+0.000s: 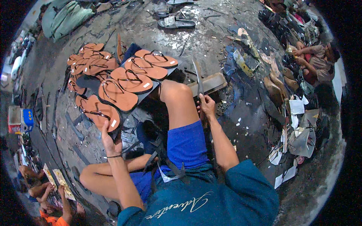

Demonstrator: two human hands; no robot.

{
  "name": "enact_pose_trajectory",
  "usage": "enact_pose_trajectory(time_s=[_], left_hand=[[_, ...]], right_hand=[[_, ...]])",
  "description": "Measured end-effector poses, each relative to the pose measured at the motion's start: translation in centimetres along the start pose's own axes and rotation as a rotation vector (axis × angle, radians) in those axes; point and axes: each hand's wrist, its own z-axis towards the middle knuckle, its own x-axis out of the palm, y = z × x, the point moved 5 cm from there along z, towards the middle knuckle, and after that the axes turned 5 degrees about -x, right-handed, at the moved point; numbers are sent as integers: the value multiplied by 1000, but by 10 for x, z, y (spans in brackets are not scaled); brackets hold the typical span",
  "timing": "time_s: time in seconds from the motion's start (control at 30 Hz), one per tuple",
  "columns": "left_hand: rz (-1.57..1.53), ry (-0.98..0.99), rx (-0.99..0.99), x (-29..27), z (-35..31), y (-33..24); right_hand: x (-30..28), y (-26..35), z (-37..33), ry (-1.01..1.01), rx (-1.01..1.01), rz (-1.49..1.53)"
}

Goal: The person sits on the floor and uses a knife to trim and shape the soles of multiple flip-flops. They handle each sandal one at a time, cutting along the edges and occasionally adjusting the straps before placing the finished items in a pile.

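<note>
My left hand [109,142] grips the heel end of a tan flip-flop [97,112] with dark straps and a small white label, the thumb lying on its top. More tan flip-flops [132,80] lie in an overlapping row just beyond it, on a dark flat surface. My right hand [207,107] is closed round the lower part of a curved knife [197,71], its blade pointing up and away from me. Beside my raised knee, close to that knife, lies a long pale shallow tray or block [214,83].
A heap of tan flip-flops [94,62] lies at far left. Dark slides [176,24] sit at the back. Scraps and shoe forms [277,88] cover the right floor. People work at right [315,60] and lower left [56,199]. A blue and red box [27,119] stands at left.
</note>
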Motion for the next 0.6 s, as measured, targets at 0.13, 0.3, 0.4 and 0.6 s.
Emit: enact_pose_trajectory(time_s=[0.13, 0.3, 0.4, 0.6], left_hand=[[25, -24, -43, -21, 6, 27], [23, -33, -17, -23, -5, 9], [-28, 58, -26, -16, 11, -8], [341, -137, -15, -52, 69, -52]], right_hand=[[-52, -19, -13, 29, -192, -329], [-124, -23, -60, -115, 64, -239], [-151, -14, -20, -292, -182, -448], [-53, 49, 34, -228, -815, -1104]])
